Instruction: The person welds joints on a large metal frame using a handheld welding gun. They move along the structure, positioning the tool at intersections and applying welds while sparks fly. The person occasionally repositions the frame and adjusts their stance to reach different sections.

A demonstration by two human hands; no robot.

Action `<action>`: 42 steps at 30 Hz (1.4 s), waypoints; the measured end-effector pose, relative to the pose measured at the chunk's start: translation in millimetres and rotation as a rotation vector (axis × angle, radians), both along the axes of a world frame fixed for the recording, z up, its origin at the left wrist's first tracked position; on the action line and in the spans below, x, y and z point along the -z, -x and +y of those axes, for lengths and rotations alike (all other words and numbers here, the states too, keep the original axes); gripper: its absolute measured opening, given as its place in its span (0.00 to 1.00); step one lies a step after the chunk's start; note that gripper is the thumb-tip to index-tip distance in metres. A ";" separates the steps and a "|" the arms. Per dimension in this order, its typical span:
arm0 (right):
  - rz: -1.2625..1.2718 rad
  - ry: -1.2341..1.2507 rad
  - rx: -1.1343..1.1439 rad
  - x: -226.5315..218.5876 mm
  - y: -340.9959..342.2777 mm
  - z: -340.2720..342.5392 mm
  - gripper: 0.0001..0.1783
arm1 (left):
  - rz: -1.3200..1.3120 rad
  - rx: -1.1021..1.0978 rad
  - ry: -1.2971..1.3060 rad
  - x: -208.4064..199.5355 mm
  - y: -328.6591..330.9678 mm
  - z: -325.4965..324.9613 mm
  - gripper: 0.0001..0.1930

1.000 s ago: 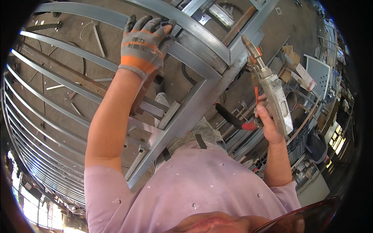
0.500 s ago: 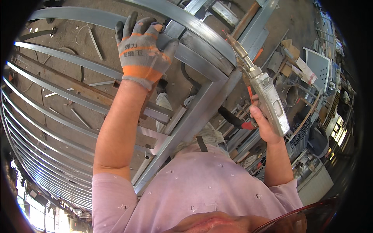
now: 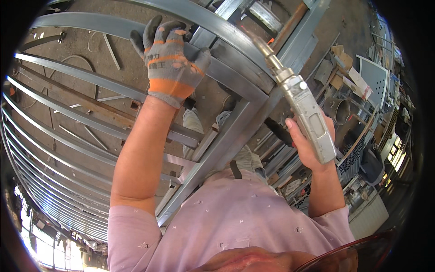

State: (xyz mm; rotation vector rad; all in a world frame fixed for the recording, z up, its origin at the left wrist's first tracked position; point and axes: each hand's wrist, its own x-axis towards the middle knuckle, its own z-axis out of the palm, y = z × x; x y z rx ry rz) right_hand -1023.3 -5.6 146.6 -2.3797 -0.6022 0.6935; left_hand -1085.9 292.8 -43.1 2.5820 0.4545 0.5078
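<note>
My left hand (image 3: 174,63), in a grey and orange work glove, grips a curved steel bar (image 3: 90,20) at its right end. The fingers curl over the bar's far side, with the thumb pointing right. My bare right hand (image 3: 312,143) is wrapped round a silver welding gun (image 3: 306,109). Its narrow brass-coloured nozzle points up and left over the curved outer rail (image 3: 222,27) of a steel frame. The tip looks slightly above the rail; contact cannot be made out. Below the nozzle lies the frame's corner joint (image 3: 263,93).
Several curved bars (image 3: 77,102) fan out to the left. A straight steel beam (image 3: 217,136) runs diagonally close to my body. Scrap strips lie on the dirt floor (image 3: 90,41). Cardboard pieces (image 3: 337,81), a round metal pot (image 3: 337,111) and stacked tubes (image 3: 349,165) are at right.
The welding gun has swung so its nozzle tip sits farther left and up over the rail. My left hand stays on the bar, with its outer fingers shifted slightly.
</note>
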 end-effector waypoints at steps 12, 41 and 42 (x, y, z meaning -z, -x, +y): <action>0.000 -0.106 -0.152 16.7 -13.5 34.8 0.16 | -0.005 -0.009 -0.058 -0.5 1.1 -4.0 0.31; -0.042 -0.084 -0.156 25.4 -8.7 54.6 0.10 | -0.074 0.068 -0.073 -1.8 4.2 -3.4 0.29; -0.041 -0.072 -0.158 24.5 -8.7 55.3 0.10 | -0.071 0.063 -0.031 -3.0 4.3 -3.1 0.28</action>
